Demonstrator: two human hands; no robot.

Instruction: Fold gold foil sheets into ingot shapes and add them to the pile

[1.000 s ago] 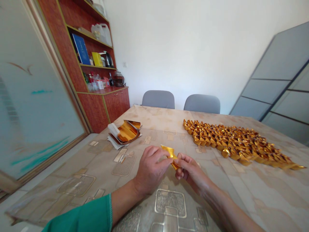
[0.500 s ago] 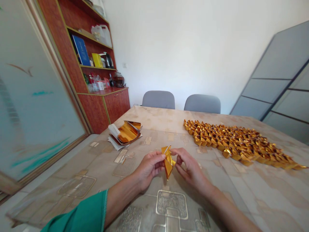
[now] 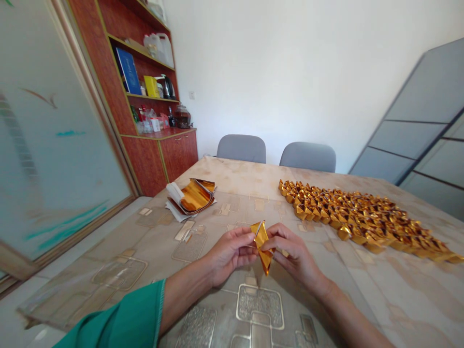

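White wall [image 3: 290,72] and two grey chairs [image 3: 241,149] back a patterned surface [image 3: 232,179], where folded gold pieces [image 3: 337,203] crowd the right and curled gold sheets [image 3: 196,195] lie to the left. Between my two hands, above the near part of the surface, a pointed gold foil piece [image 3: 261,235] stands on a slight tilt. My left grip [image 3: 227,256] pinches its upper left edge between thumb and fingers; my right grip [image 3: 297,252] closes on its right side near the middle, thumb partly hidden. Shaping it well, I judge, calls for a light, steady left hold, pressure only along the creases and both tips spared, since thin foil probably dents easily.
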